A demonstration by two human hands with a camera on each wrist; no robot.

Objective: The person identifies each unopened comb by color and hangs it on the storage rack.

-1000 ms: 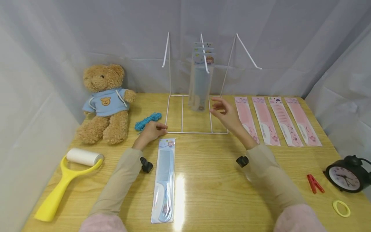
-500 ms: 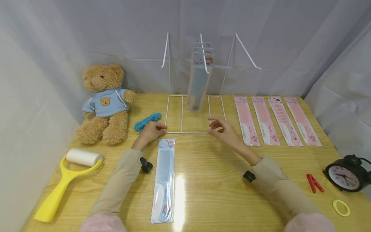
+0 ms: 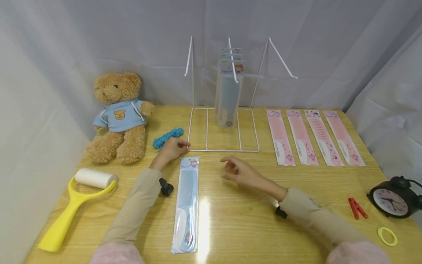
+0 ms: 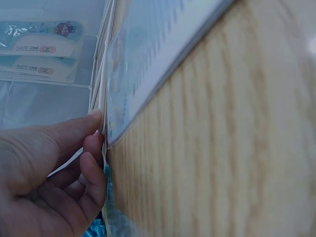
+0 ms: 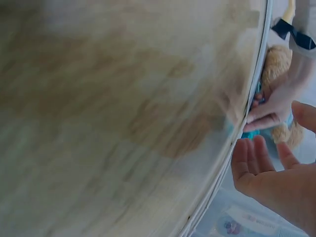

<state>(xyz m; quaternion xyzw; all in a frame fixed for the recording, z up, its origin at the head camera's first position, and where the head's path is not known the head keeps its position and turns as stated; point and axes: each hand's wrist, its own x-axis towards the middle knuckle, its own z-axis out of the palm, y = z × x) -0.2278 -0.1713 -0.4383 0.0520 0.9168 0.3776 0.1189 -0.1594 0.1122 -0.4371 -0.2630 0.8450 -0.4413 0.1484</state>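
My left hand holds the near left corner of the white wire rack; my right hand hovers in front of it, loosely curved. Blue combs hang from the rack's middle prong; pink combs lie to its right.

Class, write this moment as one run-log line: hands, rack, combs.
left hand: pinches wire rack at corner; right hand: empty, over table; middle hook: packaged blue combs hanging; loose blue comb: on table; pink combs: on table

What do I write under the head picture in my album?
Left hand pinches a white rack of hanging blue combs; right hand empty.
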